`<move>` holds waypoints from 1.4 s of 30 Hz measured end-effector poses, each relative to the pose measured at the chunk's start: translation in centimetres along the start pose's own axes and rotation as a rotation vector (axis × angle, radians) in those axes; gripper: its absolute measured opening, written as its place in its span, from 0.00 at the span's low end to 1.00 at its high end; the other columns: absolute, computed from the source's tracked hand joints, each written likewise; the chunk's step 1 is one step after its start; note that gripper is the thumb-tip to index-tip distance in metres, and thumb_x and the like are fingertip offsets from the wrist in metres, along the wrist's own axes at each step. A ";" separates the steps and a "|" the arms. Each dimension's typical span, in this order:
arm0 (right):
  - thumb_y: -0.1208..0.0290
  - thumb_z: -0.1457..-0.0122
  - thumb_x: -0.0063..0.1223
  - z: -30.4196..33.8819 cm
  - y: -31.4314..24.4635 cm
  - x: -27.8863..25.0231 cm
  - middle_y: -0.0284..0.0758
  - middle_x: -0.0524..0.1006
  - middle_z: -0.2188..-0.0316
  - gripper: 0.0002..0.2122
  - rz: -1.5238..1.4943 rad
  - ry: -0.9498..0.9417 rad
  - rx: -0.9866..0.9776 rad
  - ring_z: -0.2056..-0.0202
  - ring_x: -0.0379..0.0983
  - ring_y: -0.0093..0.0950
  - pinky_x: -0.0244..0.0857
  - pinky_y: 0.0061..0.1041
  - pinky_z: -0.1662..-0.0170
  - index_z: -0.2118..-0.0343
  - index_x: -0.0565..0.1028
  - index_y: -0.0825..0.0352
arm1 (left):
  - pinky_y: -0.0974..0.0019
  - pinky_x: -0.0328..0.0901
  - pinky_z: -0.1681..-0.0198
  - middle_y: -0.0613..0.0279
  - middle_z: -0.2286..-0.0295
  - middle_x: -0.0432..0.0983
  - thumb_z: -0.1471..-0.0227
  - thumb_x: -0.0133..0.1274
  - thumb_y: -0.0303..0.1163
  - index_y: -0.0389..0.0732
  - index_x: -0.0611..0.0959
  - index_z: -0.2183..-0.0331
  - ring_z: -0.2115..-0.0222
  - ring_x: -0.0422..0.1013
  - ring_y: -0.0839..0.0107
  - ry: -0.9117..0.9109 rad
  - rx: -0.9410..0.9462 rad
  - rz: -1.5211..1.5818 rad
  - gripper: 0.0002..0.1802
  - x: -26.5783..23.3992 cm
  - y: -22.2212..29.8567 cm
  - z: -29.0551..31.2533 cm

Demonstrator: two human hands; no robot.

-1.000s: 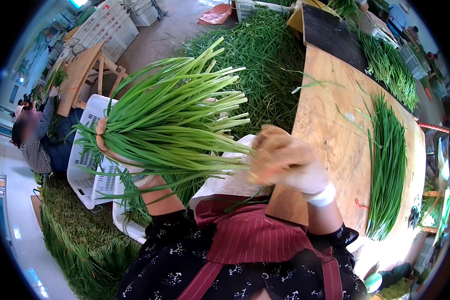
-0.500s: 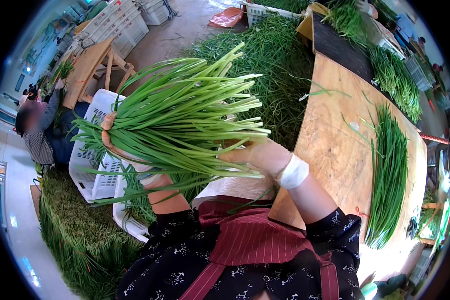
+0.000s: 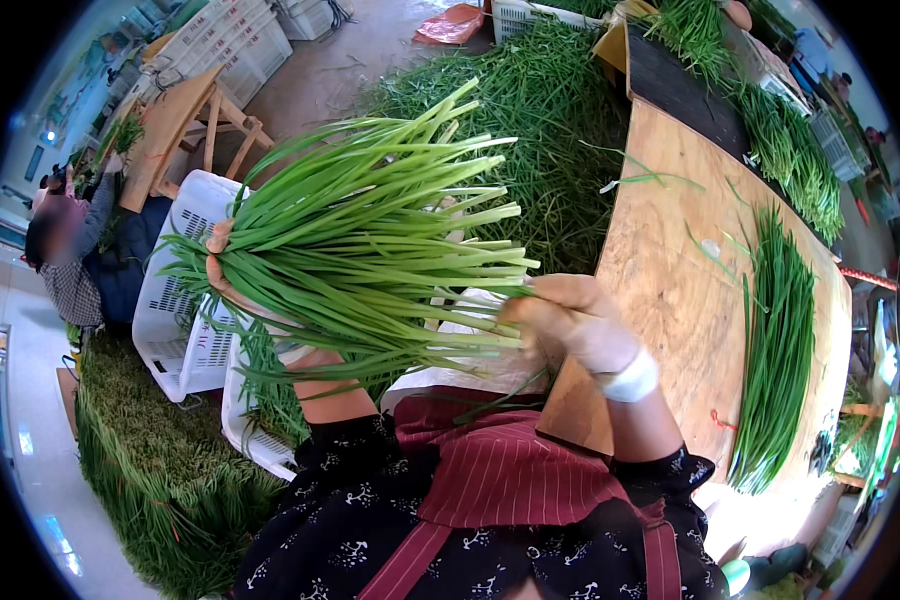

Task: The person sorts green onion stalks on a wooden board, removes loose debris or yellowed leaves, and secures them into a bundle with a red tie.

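A big loose bunch of garlic chives (image 3: 370, 235) spreads in front of my chest, pale cut ends fanned to the right and green tips to the left. My left hand (image 3: 220, 255) grips it around the leafy side; most of that palm is hidden behind the leaves. At the lower right of the bunch, my right hand (image 3: 585, 325), in a pale glove with a white wrist band, has its fingers pinched together at the stem ends. The fingertips are slightly blurred there. Both forearms come up from dark patterned sleeves.
To the right, a wooden board (image 3: 660, 250) carries a neat chive bundle (image 3: 775, 350). Loose chives (image 3: 530, 130) heap on the floor ahead. White crates (image 3: 185, 290) and a stacked chive pile (image 3: 160, 470) stand left. A person (image 3: 70, 240) works at far left.
My right hand has moved right and slightly down, from among the stems to their cut ends, its fingers now pinched. My left hand still holds the bunch, almost unmoved.
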State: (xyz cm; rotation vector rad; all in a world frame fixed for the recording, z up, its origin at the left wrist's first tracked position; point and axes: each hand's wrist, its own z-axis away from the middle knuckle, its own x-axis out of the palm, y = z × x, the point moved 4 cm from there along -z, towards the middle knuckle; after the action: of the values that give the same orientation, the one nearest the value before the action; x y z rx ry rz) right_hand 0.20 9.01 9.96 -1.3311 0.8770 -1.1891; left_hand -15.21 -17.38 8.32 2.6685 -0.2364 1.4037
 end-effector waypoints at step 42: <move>0.60 0.46 0.48 -0.9 3.6 -19.1 0.40 0.71 0.57 0.19 0.805 0.677 0.011 0.56 0.68 0.29 0.57 0.31 0.50 0.55 0.70 0.67 | 0.54 0.53 0.49 0.76 0.75 0.68 0.53 0.49 0.36 0.50 0.72 0.76 0.67 0.66 0.75 -0.163 -0.072 -0.211 0.04 -0.1 4.2 -0.8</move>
State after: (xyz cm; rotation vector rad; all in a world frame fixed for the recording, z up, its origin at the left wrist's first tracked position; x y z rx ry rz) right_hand -4.50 26.71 3.29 -0.4231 1.6796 -0.9660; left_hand -16.73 -21.31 8.81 2.6586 -0.0175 1.0981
